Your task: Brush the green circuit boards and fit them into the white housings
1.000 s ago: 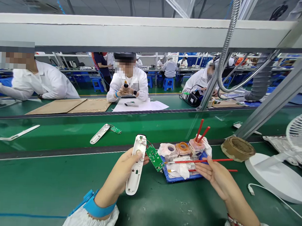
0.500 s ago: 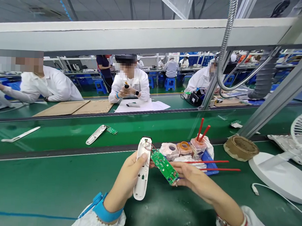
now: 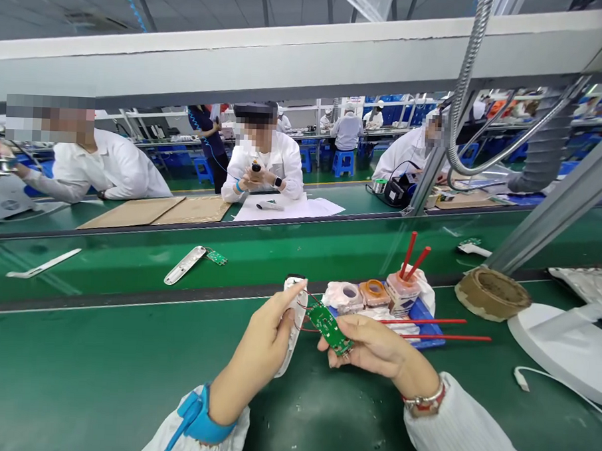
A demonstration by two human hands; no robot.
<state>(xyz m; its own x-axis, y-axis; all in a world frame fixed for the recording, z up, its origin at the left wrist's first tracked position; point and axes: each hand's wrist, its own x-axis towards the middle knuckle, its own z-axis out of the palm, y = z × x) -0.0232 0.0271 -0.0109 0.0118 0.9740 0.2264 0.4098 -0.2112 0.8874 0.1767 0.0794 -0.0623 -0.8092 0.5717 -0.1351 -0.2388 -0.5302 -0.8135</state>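
Observation:
A long white plastic housing (image 3: pixel 292 345) is gripped in my left hand (image 3: pixel 262 340), which wears a blue wrist strap and covers much of its face. The index finger lies along the housing's top end. My right hand (image 3: pixel 373 348) pinches a green circuit board (image 3: pixel 329 328) near its lower end, thumb on top. Thin red wires (image 3: pixel 302 307) run between board and housing. Both pieces are held above the green bench (image 3: pixel 125 377), side by side and apart.
Beyond my right hand is a blue tray (image 3: pixel 426 331) with small bottles and red sticks (image 3: pixel 451 321). A brown tape roll (image 3: pixel 492 294) and a white fan base (image 3: pixel 550 336) stand rightward. Another housing with board (image 3: pixel 185 266) lies on the conveyor. Co-workers sit opposite.
My left hand has shifted up over the housing, with the index finger now at its top. My right thumb has come onto the board's face. The view has turned slightly.

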